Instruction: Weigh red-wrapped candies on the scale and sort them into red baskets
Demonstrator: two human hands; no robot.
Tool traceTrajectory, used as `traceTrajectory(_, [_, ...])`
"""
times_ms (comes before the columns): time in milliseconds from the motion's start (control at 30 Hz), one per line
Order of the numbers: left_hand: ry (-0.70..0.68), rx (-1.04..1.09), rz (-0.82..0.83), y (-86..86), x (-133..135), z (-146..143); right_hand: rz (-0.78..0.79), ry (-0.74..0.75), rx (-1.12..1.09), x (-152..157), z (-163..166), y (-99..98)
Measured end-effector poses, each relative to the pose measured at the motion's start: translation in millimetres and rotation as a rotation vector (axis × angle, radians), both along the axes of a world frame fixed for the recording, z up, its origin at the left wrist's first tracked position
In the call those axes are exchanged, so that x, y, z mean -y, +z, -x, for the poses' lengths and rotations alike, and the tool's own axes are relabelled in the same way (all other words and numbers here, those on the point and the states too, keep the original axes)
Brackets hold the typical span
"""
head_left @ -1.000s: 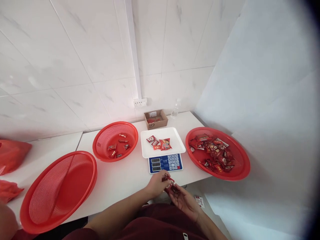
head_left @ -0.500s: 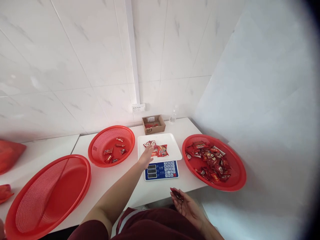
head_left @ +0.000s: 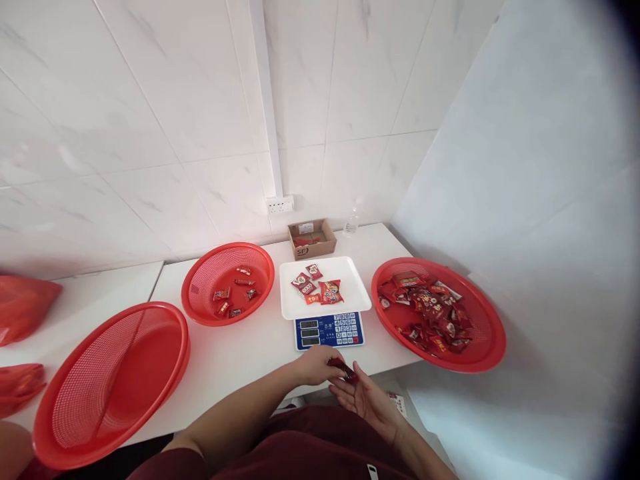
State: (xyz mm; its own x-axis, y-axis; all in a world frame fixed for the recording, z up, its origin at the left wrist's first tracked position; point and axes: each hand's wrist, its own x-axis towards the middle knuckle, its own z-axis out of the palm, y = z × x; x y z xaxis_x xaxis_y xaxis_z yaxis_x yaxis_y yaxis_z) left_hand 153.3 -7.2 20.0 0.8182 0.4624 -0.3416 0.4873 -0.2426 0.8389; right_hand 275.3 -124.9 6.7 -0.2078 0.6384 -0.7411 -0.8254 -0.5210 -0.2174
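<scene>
In front of my body, both hands meet at a small dark red snack packet [head_left: 346,371]. My left hand [head_left: 316,365] reaches in from the left and pinches the packet's near end. Palm up beneath it, my right hand [head_left: 369,404] supports the other end against its thumb, the other fingers loosely extended. Just beyond the hands stands a digital scale [head_left: 327,333] with a blue keypad. On its white tray [head_left: 357,303] lie several wrapped snacks, among them a larger red packet [head_left: 331,291] and a small red-and-white one [head_left: 314,271].
A red basket [head_left: 493,350] heaped with packets stands right of the scale. Left of it, another red basket [head_left: 193,297] holds several small packets. A larger red basket [head_left: 65,393], red bags [head_left: 25,307], a cardboard box [head_left: 320,250] and a clear bottle [head_left: 351,223] are around. Part of another person shows lower left.
My left hand has drawn back from the scale tray to the packet at my right hand. The small packets on the tray now lie uncovered.
</scene>
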Motion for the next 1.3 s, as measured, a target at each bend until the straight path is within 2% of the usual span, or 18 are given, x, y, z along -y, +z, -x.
traceTrajectory(167, [0.367, 0.09, 0.074, 7.3, -43, 1, -0.033, -0.053, -0.049, -2, 2, -0.6])
traceTrajectory(333, [0.516, 0.092, -0.01, 11.0, -98, -15, -0.033, -0.07, -0.052, -3, 2, 1.0])
traceTrajectory(467, [0.587, 0.048, -0.193, 3.2, -115, -30, -0.015, -0.063, -0.046, -5, -2, 2.8])
traceTrajectory(600, [0.543, -0.027, -0.338, -12.3, -112, -42, 0.007, -0.074, -0.031, -3, -13, 2.1])
traceTrajectory(733, [0.421, -0.292, -0.569, -23.9, -120, -53, 0.03, -0.1, -0.015, 1, -26, -0.6])
traceTrajectory(800, [0.383, -0.361, -0.633, -26.3, -127, -58, 0.041, -0.113, -0.007, 3, -32, -2.0])
traceTrajectory(1033, [0.187, -0.379, -0.644, -29.0, -138, -70, 0.071, -0.123, -0.003, 6, -50, -3.3])
traceTrajectory(1300, [0.288, -0.299, -0.706, -33.4, -135, -68, 0.086, -0.129, 0.012, 2, -60, -3.7])
